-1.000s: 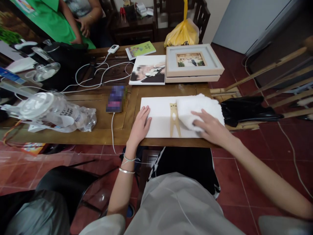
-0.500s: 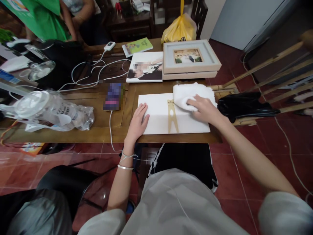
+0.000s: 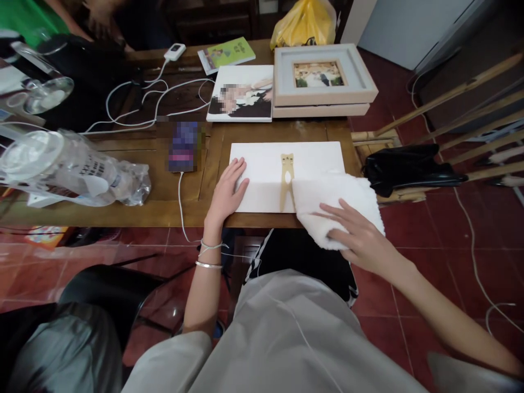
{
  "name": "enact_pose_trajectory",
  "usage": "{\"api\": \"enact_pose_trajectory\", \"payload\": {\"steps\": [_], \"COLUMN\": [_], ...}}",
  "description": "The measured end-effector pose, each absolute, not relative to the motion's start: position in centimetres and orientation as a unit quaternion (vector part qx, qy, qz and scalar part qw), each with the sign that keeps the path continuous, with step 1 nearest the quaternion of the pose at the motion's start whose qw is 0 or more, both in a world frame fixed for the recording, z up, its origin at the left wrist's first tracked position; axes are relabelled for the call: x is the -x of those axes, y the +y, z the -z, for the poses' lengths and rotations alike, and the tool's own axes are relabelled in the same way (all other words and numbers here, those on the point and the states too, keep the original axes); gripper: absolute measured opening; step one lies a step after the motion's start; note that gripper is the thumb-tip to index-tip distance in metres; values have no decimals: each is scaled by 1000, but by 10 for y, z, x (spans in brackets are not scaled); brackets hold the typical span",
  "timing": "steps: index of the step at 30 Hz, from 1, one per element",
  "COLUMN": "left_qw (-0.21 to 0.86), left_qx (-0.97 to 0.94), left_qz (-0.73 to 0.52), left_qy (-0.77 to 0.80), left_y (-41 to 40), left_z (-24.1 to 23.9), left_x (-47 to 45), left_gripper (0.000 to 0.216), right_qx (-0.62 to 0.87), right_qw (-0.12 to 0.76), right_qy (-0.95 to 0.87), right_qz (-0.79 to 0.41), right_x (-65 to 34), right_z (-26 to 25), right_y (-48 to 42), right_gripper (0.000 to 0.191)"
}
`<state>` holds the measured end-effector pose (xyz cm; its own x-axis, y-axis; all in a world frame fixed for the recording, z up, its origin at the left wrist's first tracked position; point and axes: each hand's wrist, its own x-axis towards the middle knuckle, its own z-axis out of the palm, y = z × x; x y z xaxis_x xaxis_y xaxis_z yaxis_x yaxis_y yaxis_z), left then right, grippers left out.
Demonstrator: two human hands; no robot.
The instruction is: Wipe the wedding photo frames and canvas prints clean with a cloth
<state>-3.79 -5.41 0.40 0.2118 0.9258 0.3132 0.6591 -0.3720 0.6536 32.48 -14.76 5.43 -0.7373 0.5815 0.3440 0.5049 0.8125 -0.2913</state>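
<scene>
A white board (image 3: pixel 266 169) lies face down near the front edge of the wooden table (image 3: pixel 123 202), with a tan wooden stand piece (image 3: pixel 286 173) on its back. My left hand (image 3: pixel 227 191) rests flat on the board's left end, fingers spread. My right hand (image 3: pixel 356 234) presses a white fluffy cloth (image 3: pixel 327 199) over the board's near right corner, fingers extended on top of the cloth, which hangs past the table edge.
Behind the board are a photo canvas (image 3: pixel 241 94), a grey framed picture (image 3: pixel 323 79) on a stacked frame, a green booklet (image 3: pixel 226 53) and a yellow bag (image 3: pixel 305 22). A phone (image 3: pixel 183 146) with white cables, a bagged fan (image 3: pixel 69 169) and a person in green (image 3: pixel 24 16) are left.
My right hand has swept the cloth from the board's far right part toward me, down to its near right corner. The left hand has stayed on the board.
</scene>
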Motion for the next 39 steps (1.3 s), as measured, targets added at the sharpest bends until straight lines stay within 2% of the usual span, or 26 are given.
{"api": "enact_pose_trajectory", "payload": {"steps": [4, 12, 15, 19, 26, 30, 35, 39], "left_qw": [195, 192, 179, 167, 164, 161, 155, 152], "left_qx": [-750, -752, -753, -754, -757, -759, -765, -766], "left_qz": [-350, -348, -345, -345, -343, -339, -324, -326], "left_qy": [526, 526, 531, 534, 531, 533, 534, 533], "left_y": [-53, -54, -54, -53, -52, -53, -54, -53], "left_z": [-3, 0, 1, 3, 3, 2, 1, 2], "left_x": [38, 40, 40, 41, 40, 41, 43, 43], "left_gripper": [47, 47, 46, 47, 48, 48, 48, 48], "right_qx": [296, 424, 446, 419, 311, 298, 350, 425], "right_qw": [207, 163, 163, 166, 202, 197, 161, 126], "right_qy": [-926, -889, -878, -890, -925, -927, -916, -893], "right_qz": [-106, -64, -59, -72, -85, -111, -108, -78], "right_x": [-328, -302, -293, -293, -318, -325, -317, -302], "right_z": [-57, -59, -60, -58, -57, -67, -72, -72], "right_y": [-136, -8, 14, -15, -140, -154, -85, -9], "right_gripper": [45, 42, 44, 45, 43, 43, 44, 35]}}
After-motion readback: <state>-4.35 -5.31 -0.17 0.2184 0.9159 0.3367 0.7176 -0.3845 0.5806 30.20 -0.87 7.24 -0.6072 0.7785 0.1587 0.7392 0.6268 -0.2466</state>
